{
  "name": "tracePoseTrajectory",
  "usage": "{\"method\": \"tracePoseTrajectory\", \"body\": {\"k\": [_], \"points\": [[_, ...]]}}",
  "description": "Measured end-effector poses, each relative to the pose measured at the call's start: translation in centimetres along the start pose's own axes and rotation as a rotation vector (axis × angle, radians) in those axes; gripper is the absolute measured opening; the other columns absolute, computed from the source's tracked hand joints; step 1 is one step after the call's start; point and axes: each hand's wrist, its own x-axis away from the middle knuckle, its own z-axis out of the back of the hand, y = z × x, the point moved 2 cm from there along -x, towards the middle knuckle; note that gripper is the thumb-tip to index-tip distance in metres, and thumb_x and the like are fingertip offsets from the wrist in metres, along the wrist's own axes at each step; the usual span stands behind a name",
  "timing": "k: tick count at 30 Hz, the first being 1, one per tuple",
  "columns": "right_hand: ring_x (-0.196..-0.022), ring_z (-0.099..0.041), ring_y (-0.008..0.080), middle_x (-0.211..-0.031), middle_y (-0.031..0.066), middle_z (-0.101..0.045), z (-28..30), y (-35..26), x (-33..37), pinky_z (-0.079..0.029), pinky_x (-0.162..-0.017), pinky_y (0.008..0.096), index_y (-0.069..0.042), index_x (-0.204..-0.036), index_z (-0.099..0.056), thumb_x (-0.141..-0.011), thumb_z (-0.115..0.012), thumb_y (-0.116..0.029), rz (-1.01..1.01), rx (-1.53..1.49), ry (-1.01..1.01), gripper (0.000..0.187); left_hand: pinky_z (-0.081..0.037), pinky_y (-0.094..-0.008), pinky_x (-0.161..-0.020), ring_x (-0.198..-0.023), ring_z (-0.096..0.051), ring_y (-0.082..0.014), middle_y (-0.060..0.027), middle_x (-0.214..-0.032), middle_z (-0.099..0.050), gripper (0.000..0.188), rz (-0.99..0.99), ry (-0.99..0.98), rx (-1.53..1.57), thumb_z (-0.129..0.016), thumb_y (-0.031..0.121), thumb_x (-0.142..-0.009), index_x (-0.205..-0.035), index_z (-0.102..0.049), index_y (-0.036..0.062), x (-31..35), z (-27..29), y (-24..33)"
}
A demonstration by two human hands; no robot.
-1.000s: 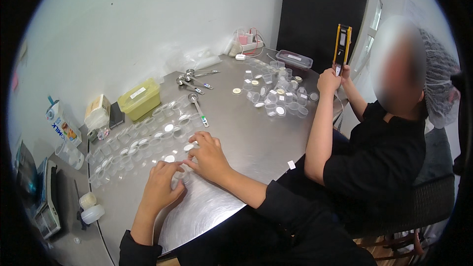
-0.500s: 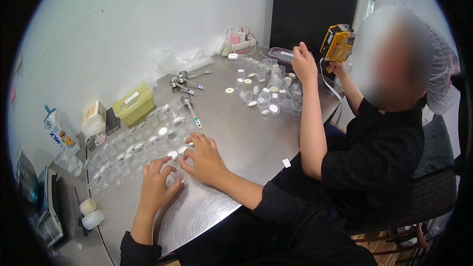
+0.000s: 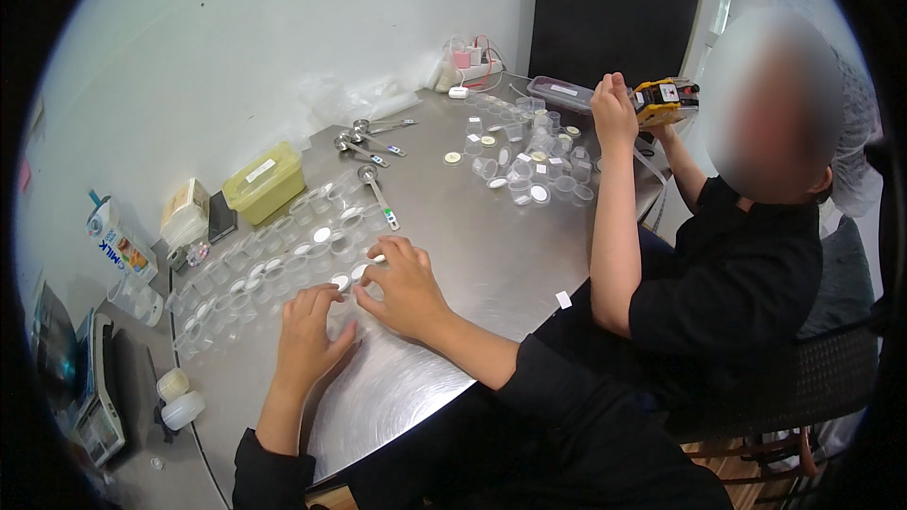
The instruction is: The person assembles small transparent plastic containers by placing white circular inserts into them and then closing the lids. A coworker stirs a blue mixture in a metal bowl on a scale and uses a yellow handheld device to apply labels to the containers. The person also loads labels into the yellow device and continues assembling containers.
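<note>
Small clear plastic cups (image 3: pixel 274 269) stand in slanting rows on the steel table in front of me; several have round white discs on top. My left hand (image 3: pixel 314 335) is open at the near end of the rows, thumb apart from the bent fingers, with nothing visible between them. My right hand (image 3: pixel 408 291) is curved open beside it, its fingertips close to a white disc (image 3: pixel 359 272) on a cup. Whether those fingertips touch the disc I cannot tell. Another white disc (image 3: pixel 341 282) lies between my two hands.
Metal measuring spoons (image 3: pixel 380 200) lie behind the rows, near a yellow-green tub (image 3: pixel 266 179). A milk carton (image 3: pixel 121 244) stands far left. Loose cups and discs (image 3: pixel 534 170) are heaped at the right, beside a person holding a yellow and black label gun (image 3: pixel 665 102).
The clear cup that was between my hands is no longer seen there. My fingers have spread apart. The co-worker's yellow device has tilted and moved lower in front of them.
</note>
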Motion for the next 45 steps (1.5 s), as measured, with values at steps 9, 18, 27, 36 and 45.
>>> {"method": "tracePoseTrajectory", "body": {"k": [9,18,27,36,45], "points": [[-0.112,-0.043,0.0251,-0.106,0.0100,-0.051,0.2,0.1,0.1,-0.033,-0.090,0.0421,-0.005,-0.077,-0.067,-0.076,-0.065,-0.023,-0.043,-0.023,-0.036,0.019,-0.036,-0.0380,-0.090,-0.104,-0.052,-0.0282,-0.0097,-0.108,-0.058,0.043,0.020,0.040,0.071,-0.072,0.016,-0.069,-0.107,-0.053,0.0055,0.3,0.3,-0.2],[-0.114,-0.044,0.0261,-0.107,0.0081,-0.053,0.1,0.4,0.3,-0.034,-0.088,0.0423,-0.007,-0.078,-0.065,-0.076,-0.066,-0.023,-0.031,0.001,0.003,0.015,-0.037,-0.0381,-0.088,-0.101,-0.053,-0.0284,-0.0103,-0.105,-0.058,0.040,0.023,0.067,0.115,-0.071,0.016,-0.071,-0.105,-0.053,0.0050,0.6,0.3,-0.1],[-0.115,-0.043,0.0267,-0.108,0.0093,-0.053,0.3,0.4,0.6,-0.034,-0.088,0.0425,-0.007,-0.079,-0.066,-0.076,-0.066,-0.022,-0.048,0.010,-0.004,0.016,-0.038,-0.0375,-0.091,-0.101,-0.054,-0.0290,-0.0111,-0.104,-0.058,0.037,0.038,0.084,0.162,-0.070,0.013,-0.071,-0.104,-0.053,0.0043,0.9,0.2,0.1],[-0.115,-0.044,0.0268,-0.106,0.0093,-0.054,0.4,0.4,0.6,-0.034,-0.090,0.0428,-0.007,-0.078,-0.066,-0.076,-0.066,-0.021,-0.054,0.009,0.014,0.014,-0.039,-0.0366,-0.091,-0.101,-0.055,-0.0298,-0.0123,-0.103,-0.058,0.034,0.084,0.092,0.253,-0.069,0.011,-0.073,-0.102,-0.054,0.0027,1.0,0.3,-0.2],[-0.114,-0.044,0.0264,-0.106,0.0083,-0.053,0.6,0.5,0.5,-0.034,-0.089,0.0423,-0.007,-0.079,-0.065,-0.075,-0.067,-0.021,-0.055,-0.012,0.049,0.014,-0.041,-0.0353,-0.089,-0.099,-0.055,-0.0290,-0.0128,-0.102,-0.057,0.033,0.123,0.100,0.293,-0.068,0.010,-0.074,-0.102,-0.054,0.0013,1.0,0.3,-0.2]]}}
